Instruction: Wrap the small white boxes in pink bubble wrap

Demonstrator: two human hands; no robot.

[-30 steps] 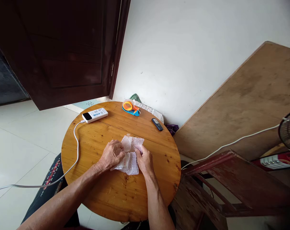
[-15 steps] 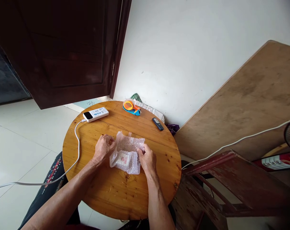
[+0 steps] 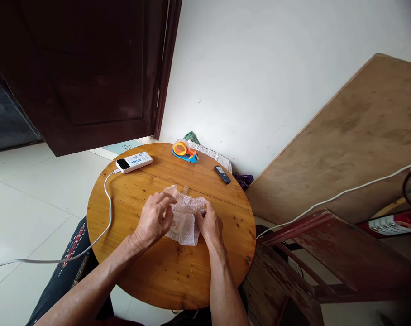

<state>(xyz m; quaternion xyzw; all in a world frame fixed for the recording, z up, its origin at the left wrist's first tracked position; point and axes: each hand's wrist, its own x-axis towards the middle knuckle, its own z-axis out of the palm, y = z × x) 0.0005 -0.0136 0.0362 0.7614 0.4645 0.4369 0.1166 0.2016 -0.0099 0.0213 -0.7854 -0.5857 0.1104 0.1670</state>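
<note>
A sheet of clear bubble wrap (image 3: 189,203) lies partly folded around a small flat packet (image 3: 177,222) with a reddish mark, on the round wooden table (image 3: 178,280). My right hand (image 3: 210,222) pinches the wrap's right edge between thumb and fingers. Over the wrap's left side is my left hand (image 3: 157,214), its fingers bent and its thumb apart from them. It hides the left end of the packet, and whether its fingertips touch the wrap is unclear. A short strip of clear tape (image 3: 185,189) sticks out from the wrap's far edge.
Toward the table's far edge stand an orange and blue tape dispenser (image 3: 185,151) and a dark handheld device (image 3: 222,174). A white device (image 3: 134,162) lies far left, its white cable (image 3: 111,203) running off the table's left edge. A red wooden chair (image 3: 314,253) stands at right.
My left hand has moved right, over the wrap and packet, and its fingers have lifted. The wrap's far flap has folded lower toward me. My right hand stays at the right edge.
</note>
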